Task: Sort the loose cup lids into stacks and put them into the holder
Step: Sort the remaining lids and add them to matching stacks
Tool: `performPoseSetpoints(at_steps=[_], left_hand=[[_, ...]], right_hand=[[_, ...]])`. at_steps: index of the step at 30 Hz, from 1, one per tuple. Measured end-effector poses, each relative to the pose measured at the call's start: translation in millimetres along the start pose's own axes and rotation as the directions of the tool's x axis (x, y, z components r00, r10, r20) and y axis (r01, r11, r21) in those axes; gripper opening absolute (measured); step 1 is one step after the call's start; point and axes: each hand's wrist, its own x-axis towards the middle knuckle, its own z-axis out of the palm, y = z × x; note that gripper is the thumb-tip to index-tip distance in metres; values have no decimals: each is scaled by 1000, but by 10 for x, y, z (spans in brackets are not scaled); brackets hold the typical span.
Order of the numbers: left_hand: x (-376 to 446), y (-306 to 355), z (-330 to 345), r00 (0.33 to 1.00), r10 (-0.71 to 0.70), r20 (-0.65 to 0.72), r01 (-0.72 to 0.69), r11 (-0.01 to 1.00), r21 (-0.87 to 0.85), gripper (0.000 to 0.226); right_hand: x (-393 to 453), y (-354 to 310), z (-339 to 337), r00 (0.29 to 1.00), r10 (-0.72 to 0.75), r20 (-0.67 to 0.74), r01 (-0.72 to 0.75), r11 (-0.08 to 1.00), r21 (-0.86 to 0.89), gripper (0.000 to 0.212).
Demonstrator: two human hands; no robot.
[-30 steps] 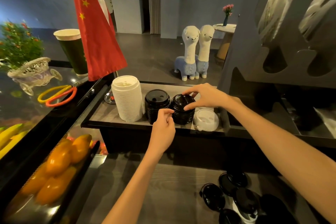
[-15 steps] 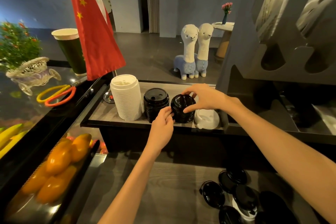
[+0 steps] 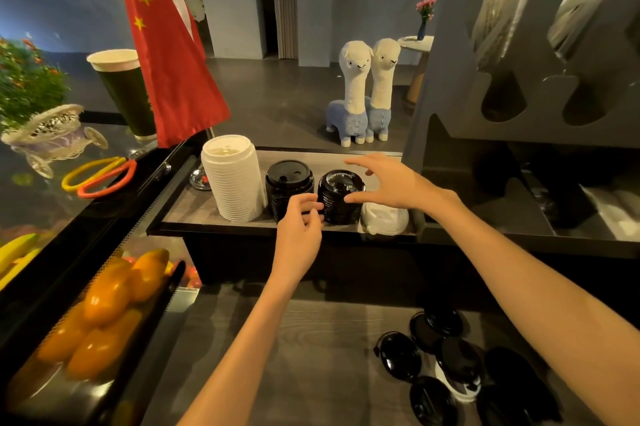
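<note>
Letting go of the black stack [image 3: 341,197] on the holder [image 3: 214,214]: right hand [image 3: 388,185] now spread just off its top, left hand [image 3: 301,235] loosely curled beside it, both empty. Stack placed; loose lids [image 3: 450,373] near of it still waiting on the tabletop [image 3: 294,356].

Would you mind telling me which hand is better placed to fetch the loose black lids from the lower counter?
Probably the right hand: the loose lids lie on its side, under that forearm. The left hand is further off.
</note>
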Motion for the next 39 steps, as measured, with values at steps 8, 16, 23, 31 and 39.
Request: performPoseSetpoints(at_steps=[8,16,23,31,39], left_hand=[[-534,-659,450,961,-87,261,69,994,79,12],[-1108,-1945,1307,812,-348,468,20,819,574,45],[-1198,-2087,1832,650,-282,706,-509,528,680,95],[-1126,-2097,1783,774,-292,561,-208,721,661,80],[-1302,-1488,1206,558,-577,597,830,395,-394,60]], right_hand=[[-1464,131,688,983,158,-95,-100,888,448,21],[-2550,1007,2182,829,503,244,-558,764,324,34],[-2831,1121,2569,802,474,363,-551,822,143,97],[-2910,1166,2701,826,433,362,-516,839,174,96],[-2839,975,1913,856,449,255,-406,280,870,54]])
